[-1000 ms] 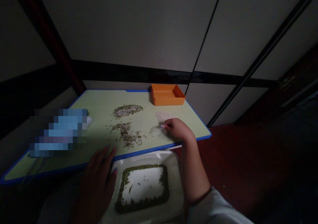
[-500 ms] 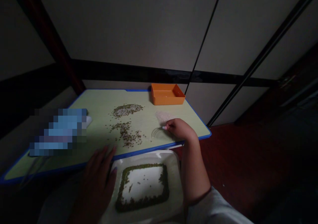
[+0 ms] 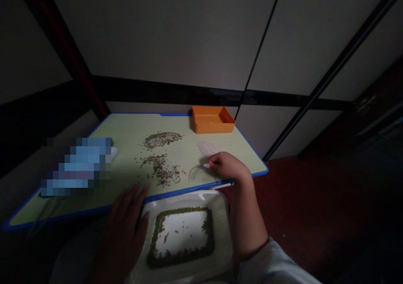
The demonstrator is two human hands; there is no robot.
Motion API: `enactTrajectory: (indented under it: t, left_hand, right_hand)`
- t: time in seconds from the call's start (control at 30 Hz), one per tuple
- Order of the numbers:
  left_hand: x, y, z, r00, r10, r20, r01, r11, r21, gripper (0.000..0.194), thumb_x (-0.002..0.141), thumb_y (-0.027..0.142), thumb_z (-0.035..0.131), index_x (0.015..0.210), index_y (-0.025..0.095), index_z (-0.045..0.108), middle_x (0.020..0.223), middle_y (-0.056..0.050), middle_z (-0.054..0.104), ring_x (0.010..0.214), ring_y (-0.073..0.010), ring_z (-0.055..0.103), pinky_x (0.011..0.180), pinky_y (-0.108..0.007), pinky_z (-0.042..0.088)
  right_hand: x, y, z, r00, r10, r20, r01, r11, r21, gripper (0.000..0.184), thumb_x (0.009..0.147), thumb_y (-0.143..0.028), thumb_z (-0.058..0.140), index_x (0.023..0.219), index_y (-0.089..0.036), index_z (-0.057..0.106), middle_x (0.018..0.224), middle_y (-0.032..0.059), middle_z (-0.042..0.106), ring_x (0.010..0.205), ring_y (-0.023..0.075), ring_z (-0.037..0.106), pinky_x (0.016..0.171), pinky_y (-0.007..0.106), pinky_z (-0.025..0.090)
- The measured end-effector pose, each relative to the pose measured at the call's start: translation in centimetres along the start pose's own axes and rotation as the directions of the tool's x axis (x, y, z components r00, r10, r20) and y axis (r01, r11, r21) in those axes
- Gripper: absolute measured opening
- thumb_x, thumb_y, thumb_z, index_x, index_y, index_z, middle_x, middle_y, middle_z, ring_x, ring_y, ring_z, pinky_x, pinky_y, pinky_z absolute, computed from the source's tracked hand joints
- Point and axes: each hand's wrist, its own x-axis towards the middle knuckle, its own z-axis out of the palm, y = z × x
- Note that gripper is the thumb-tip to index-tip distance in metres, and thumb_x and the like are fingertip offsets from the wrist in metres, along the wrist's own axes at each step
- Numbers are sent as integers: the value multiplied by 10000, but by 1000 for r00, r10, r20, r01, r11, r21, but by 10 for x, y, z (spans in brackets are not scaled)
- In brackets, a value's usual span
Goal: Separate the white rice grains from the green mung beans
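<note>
My right hand (image 3: pixel 222 164) is closed in a pinch on a clear protractor (image 3: pixel 201 174), held at the table's near right edge. Just beyond it lies a pale pile of rice-like grains (image 3: pixel 208 147). My left hand (image 3: pixel 126 216) rests with fingers stretched out at the table's front edge, holding nothing. Between the hands, small green-brown beans (image 3: pixel 163 170) lie scattered, and behind them is a mixed pile of beans and white grains (image 3: pixel 160 140). Below the edge, a white plastic tub (image 3: pixel 222 229) has green beans lining the borders of its floor.
An orange open box (image 3: pixel 214 127) stands at the table's back right corner. On the left lies a blurred-out blue object (image 3: pixel 78 166) with a white end. The yellow table (image 3: pixel 126 124) has a blue rim and stands against panelled cabinet doors (image 3: pixel 170 32).
My right hand has shifted slightly down and left with the protractor. My left hand stays at the table edge, and the piles look the same.
</note>
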Motion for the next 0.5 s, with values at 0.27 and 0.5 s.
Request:
enactTrajectory:
  t: [0.27, 0.5]
  left_hand:
    - [1, 2, -1, 1000, -31, -4, 31, 999, -15, 570, 929, 388, 385, 1480, 247, 416, 1570, -119, 447, 1499, -314, 342, 1223, -585, 345]
    - [-1, -1, 4, 1000, -9, -12, 8, 1000, -5, 569, 934, 372, 389, 1494, 272, 380, 1572, -106, 433, 1507, -307, 322, 1221, -573, 341]
  right_hand:
    - [0, -3, -1, 993, 118, -5, -118, 981, -157, 248, 929, -241, 620, 749, -141, 758, 660, 28, 670, 576, 108, 417, 574, 253, 273]
    - [0, -4, -3, 989, 145, -4, -142, 960, -241, 251, 946, -264, 596, 858, -138, 794, 789, 82, 752, 618, 133, 486, 593, 270, 284]
